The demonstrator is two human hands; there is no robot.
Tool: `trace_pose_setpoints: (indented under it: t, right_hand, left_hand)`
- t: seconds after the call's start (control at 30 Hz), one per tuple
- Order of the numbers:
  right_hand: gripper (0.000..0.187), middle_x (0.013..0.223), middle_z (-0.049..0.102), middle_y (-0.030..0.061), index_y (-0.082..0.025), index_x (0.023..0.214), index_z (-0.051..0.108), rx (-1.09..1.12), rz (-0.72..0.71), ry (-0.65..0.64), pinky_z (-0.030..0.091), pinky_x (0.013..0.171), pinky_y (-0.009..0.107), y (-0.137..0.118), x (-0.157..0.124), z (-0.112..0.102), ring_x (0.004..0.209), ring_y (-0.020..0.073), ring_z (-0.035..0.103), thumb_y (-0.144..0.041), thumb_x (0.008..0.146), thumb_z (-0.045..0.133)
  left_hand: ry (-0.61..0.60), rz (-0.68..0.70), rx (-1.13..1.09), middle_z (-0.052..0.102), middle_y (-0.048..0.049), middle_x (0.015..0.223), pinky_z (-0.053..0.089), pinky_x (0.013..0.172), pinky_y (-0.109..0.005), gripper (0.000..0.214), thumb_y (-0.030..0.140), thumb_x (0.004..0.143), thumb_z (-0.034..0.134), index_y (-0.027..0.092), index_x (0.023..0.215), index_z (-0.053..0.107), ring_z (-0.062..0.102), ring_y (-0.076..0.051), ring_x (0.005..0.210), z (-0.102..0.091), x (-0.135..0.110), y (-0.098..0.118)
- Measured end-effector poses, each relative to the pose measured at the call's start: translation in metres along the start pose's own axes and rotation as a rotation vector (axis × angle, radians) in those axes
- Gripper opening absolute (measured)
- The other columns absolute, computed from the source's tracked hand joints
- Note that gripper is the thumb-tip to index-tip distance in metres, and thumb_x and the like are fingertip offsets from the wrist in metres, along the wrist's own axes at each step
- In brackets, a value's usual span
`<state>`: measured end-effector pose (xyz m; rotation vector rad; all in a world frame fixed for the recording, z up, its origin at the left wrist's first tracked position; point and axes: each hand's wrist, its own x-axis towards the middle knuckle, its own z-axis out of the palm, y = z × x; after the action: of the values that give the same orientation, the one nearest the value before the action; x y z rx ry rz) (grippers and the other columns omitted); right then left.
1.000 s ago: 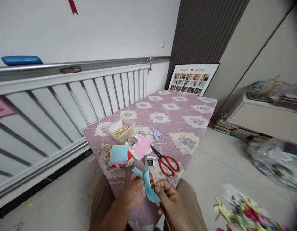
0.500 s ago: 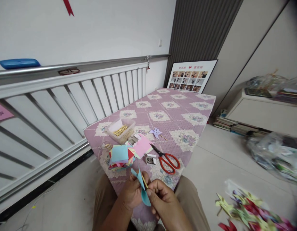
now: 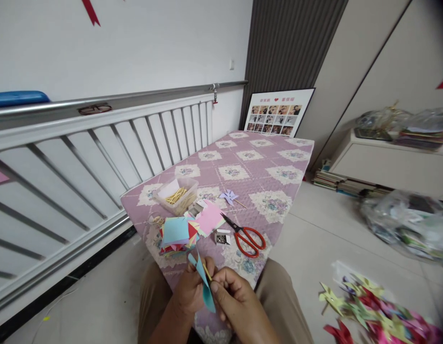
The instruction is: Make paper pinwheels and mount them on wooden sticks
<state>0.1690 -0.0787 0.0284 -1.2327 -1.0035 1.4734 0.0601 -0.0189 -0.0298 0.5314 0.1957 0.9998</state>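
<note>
Head view, bottom centre of the frame: my left hand [image 3: 187, 292] pinches a light-blue paper pinwheel [image 3: 206, 292] above my lap, and my right hand [image 3: 237, 302] grips the thin yellow stick [image 3: 207, 271] against it. Just above them on the purple quilted table [image 3: 267, 167] lie a stack of coloured paper squares [image 3: 176, 232], a small pin box [image 3: 221, 237] and red scissors [image 3: 248, 238]. Farther up sit a clear tub of sticks [image 3: 175, 194] and a lilac pinwheel [image 3: 228, 196]. Finished pinwheels [image 3: 364, 310] litter the floor at lower right.
</note>
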Motion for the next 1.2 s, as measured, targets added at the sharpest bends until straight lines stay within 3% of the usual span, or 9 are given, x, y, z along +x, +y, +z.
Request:
trace_pose_setpoints:
  t: [0.43,0.8,1.2]
  right_hand:
    - [0.026,0.05,0.039,-0.0101,-0.021,0.067,0.046,-0.022,-0.06,-0.002,0.024,0.04,0.02,0.005,0.005,0.004,0.04,0.0062,0.031,-0.042,0.079,0.056]
    - [0.026,0.05,0.038,-0.0105,-0.022,0.067,0.045,-0.016,-0.048,-0.002,0.025,0.04,0.019,0.004,0.005,0.005,0.04,0.0064,0.032,-0.042,0.079,0.056]
    - [0.031,0.049,0.038,-0.0103,-0.021,0.066,0.045,-0.024,-0.093,0.009,0.025,0.042,0.02,0.01,0.008,0.005,0.042,0.0069,0.031,-0.046,0.079,0.058]
  left_hand:
    - [0.001,0.037,0.069,0.037,0.0059,0.058,0.032,0.054,-0.02,0.045,0.026,0.061,0.079,0.018,0.056,0.035,0.037,-0.007,0.054,-0.008,-0.003,-0.002]
    - [0.076,0.04,0.126,0.035,0.0065,0.055,0.034,0.054,-0.023,0.041,0.03,0.064,0.076,0.018,0.054,0.038,0.034,-0.008,0.05,-0.006,-0.002,0.0]
    - [0.062,0.022,0.083,0.039,0.0053,0.058,0.034,0.054,-0.021,0.034,0.029,0.071,0.071,0.018,0.058,0.041,0.037,-0.007,0.052,-0.008,-0.002,-0.002]
